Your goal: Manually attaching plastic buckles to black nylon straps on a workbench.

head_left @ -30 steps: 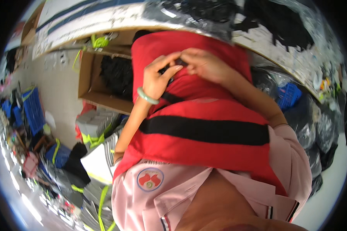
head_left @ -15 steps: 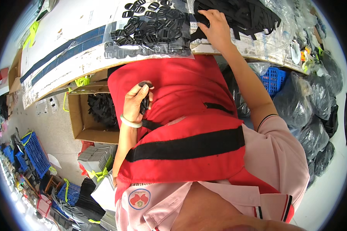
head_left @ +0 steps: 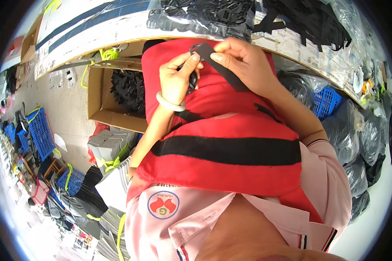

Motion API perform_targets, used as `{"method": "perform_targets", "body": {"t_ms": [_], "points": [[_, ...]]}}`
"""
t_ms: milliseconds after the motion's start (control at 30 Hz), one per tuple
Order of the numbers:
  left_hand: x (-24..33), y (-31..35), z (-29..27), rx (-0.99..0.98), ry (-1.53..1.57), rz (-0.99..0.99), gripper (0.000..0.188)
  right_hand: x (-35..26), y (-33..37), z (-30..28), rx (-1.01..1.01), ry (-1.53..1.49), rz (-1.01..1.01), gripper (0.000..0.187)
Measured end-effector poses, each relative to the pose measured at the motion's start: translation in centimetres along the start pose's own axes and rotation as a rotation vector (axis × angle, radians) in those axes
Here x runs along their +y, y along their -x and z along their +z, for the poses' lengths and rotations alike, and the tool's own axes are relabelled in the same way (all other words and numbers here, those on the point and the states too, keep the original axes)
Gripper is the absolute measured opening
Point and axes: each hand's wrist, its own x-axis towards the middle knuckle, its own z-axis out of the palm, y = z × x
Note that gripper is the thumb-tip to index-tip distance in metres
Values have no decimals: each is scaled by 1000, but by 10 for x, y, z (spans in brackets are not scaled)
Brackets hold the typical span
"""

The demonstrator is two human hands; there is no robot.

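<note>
Over my red apron [head_left: 231, 126], both hands meet just in front of the table edge. A black slide buckle [head_left: 197, 46] is pinched between the thumb and fingers of my left hand [head_left: 175, 80]. More small black pieces, apparently buckles, are tucked in that palm, partly hidden by the fingers. My right hand [head_left: 250, 65] grips a short black webbing strap [head_left: 224, 71] near its upper end, right at the buckle. Whether the strap passes through the buckle's slot I cannot tell. On the table lie a clear bag with many black buckles [head_left: 204, 15] and a heap of black straps [head_left: 309, 21].
The white-topped table [head_left: 85, 32] runs across the far side. Below it at left stands a cardboard box [head_left: 96, 114] with black pieces inside. A blue basket [head_left: 326, 102] and dark plastic bags [head_left: 353, 135] sit at right. Grey stacked bundles [head_left: 111, 145] are at left.
My right hand has come from the strap heap back toward me with a strap in it. My left hand has risen to meet it, holding a buckle. The view has shifted.
</note>
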Motion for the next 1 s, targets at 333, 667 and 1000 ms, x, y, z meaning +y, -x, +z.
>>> {"method": "perform_targets", "body": {"t_ms": [333,667,1000], "points": [[-8,3,-3,113,-412,491,17,24,3,19,9,-487,355,19],[-9,5,-9,148,-580,687,15,33,-1,30,114,-560,276,20],[-18,3,-8,125,-693,732,13,53,-6,41,220,-375,162,23]]}}
